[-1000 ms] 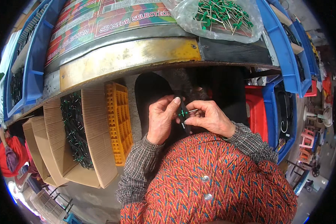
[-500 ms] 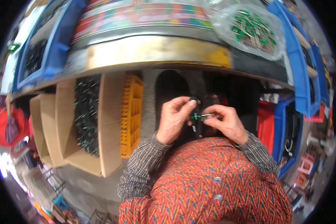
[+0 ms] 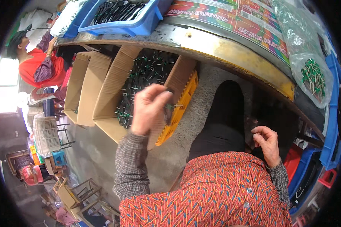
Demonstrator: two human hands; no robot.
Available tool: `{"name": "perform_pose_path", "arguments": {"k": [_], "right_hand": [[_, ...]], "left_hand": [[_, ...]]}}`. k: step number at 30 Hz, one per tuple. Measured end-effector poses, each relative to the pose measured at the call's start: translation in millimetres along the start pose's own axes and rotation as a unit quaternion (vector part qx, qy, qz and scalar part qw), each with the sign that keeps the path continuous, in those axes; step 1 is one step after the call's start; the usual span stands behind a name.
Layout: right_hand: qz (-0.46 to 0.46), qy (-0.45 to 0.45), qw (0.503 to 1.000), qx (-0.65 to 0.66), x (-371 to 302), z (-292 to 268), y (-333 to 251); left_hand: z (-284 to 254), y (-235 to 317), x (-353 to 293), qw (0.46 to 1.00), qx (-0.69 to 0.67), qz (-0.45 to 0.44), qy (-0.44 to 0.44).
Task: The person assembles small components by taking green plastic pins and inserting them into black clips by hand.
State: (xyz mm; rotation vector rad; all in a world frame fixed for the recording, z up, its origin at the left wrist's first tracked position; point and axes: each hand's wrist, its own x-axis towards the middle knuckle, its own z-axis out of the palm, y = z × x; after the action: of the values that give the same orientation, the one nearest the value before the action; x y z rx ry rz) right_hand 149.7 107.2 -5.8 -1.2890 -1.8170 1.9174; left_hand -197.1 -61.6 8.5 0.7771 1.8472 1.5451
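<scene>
My left hand (image 3: pixel 149 108) is raised beside the cardboard box (image 3: pixel 113 85), its thumb and fingers closed on a small black part (image 3: pixel 169 110) with a green fitting and a thin metal pin. Motion blurs this part, and the hand hides some of it. Many similar black parts (image 3: pixel 147 72) with green fittings and pins fill the box. Over by my right thigh, my right hand (image 3: pixel 267 143) has its fingers curled with thumb and fingertips together; whatever they pinch, if anything, cannot be made out.
A yellow plastic crate (image 3: pixel 191 89) stands against the box. Along the bench (image 3: pixel 238 60) are a blue bin (image 3: pixel 129 27) of black pieces, printed cartons (image 3: pixel 216 17) and a bag of green-headed pins (image 3: pixel 313 79). A co-worker in red (image 3: pixel 41 68) sits at far left.
My left hand has moved left from my lap to the box, carrying the black part. My right hand has come away from it. The view has swung left.
</scene>
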Motion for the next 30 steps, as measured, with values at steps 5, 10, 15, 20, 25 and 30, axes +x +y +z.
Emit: {"name": "perform_pose_path", "arguments": {"k": [5,10,15,20,25,30], "right_hand": [[-0.002,0.001,1.0,-0.013,1.5,1.6,1.6],[0.002,-0.013,1.0,-0.024,3.8,4.9,-0.7],[0.005,-0.006,0.999,-0.041,3.0,4.3,-1.3],[0.005,-0.007,0.999,-0.043,2.0,3.3,-1.2],[0.011,-0.006,0.998,-0.067,4.3,5.1,-1.0],[0.004,-0.007,0.998,-0.059,5.1,4.1,-0.5]], "left_hand": [[-81.8,-21.6,14.6,0.992,0.086,-0.02,0.094],[-119.0,-59.4,43.0,0.986,0.084,-0.065,0.126],[-117.3,-96.6,95.4,0.981,0.109,-0.074,0.142],[-101.9,-122.6,149.0,0.981,0.147,-0.047,0.121],[-88.6,-136.2,184.2,0.927,0.333,0.062,0.163],[-81.1,-151.1,175.8,0.912,0.332,0.145,0.191]]}}
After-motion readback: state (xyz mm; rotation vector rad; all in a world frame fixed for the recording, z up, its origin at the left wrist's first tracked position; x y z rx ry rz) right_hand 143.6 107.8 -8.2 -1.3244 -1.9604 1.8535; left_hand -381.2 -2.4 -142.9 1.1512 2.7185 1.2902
